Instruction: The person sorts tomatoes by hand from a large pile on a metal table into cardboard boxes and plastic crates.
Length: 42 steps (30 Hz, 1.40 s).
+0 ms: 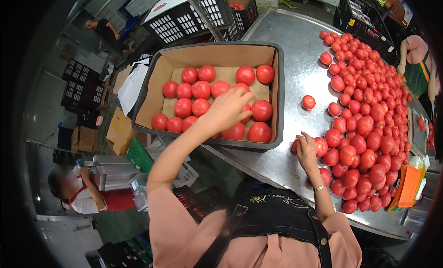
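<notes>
My left hand (228, 107) reaches into a black plastic crate (279, 95) lined with brown paper. Its thumb and fingers close around a tomato (246, 118), mostly covered by the hand. Several large red tomatoes (201, 89) lie in rough rows on the crate's paper floor, with bare paper between some of them. Over the steel table, my right hand (306, 152) has its fingers bent around another tomato (295, 146), which is partly hidden. A further tomato (321, 146) sits right beside that hand, at the edge of a large tomato pile (367, 124).
The steel table (277, 32) carries the crate and the pile. One tomato (308, 102) lies apart between them. An orange object (408, 186) stands at the right. Black crates (187, 17) are stacked behind. Co-workers stand at the left (100, 195) and far right (417, 63).
</notes>
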Each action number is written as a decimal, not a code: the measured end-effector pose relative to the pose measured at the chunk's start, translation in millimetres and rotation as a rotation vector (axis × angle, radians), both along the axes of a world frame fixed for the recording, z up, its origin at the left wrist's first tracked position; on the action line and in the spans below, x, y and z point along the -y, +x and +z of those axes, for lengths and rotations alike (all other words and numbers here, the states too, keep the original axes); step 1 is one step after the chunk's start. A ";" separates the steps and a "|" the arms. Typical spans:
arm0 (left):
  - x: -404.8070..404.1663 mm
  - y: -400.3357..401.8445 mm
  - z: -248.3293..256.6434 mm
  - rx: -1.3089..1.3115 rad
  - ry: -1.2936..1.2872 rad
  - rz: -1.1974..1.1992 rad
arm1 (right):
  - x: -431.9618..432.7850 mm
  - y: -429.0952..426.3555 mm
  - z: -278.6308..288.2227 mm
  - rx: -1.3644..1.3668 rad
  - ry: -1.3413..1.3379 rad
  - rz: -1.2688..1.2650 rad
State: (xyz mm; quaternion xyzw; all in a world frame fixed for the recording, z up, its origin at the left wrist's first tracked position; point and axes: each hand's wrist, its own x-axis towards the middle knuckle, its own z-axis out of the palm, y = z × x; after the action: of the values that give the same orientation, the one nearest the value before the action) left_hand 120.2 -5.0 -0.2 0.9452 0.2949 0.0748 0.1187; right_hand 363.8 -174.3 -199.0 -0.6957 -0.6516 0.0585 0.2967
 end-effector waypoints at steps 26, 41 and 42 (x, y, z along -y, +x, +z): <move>6.1 61.6 20.4 0.422 -1.525 0.111 | -36.9 -44.2 158.5 -0.738 0.469 0.207; -24.0 46.3 -42.4 -0.568 -0.366 -0.342 | 38.9 92.2 60.5 -0.294 0.435 -0.638; -23.4 46.9 -46.4 -0.542 -0.381 -0.405 | 44.8 104.5 65.6 -0.304 0.449 -0.690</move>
State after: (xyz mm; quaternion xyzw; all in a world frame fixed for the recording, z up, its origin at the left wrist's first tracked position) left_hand 167.1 18.5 -46.6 0.9309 0.1314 -0.2587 0.2221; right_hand 468.3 -219.1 -133.4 -0.7744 -0.3264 -0.0853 0.5352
